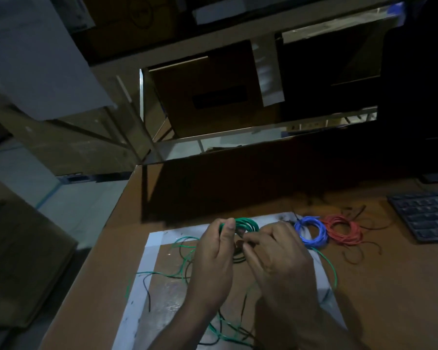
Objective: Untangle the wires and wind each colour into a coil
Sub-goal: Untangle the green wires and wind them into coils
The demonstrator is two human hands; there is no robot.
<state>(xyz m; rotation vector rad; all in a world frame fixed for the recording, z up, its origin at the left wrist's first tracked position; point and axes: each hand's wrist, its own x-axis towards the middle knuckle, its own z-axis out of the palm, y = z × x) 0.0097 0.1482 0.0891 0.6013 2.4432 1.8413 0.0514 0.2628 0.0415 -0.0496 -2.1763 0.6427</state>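
Head view: blue coil (311, 232) and red coil (344, 229) done mid-right, left hand (214, 258) and right hand (278, 258) gripping half-wound green coil (245, 223), black wire (239, 256) left.

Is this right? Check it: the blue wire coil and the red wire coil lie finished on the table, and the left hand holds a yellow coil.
One error: the head view shows the left hand holding a green wire coil, not yellow. The blue wire coil and red wire coil do lie wound on the brown table.

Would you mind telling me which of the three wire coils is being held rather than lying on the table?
The green coil, gripped by the left hand; the blue coil and red coil lie on the table.
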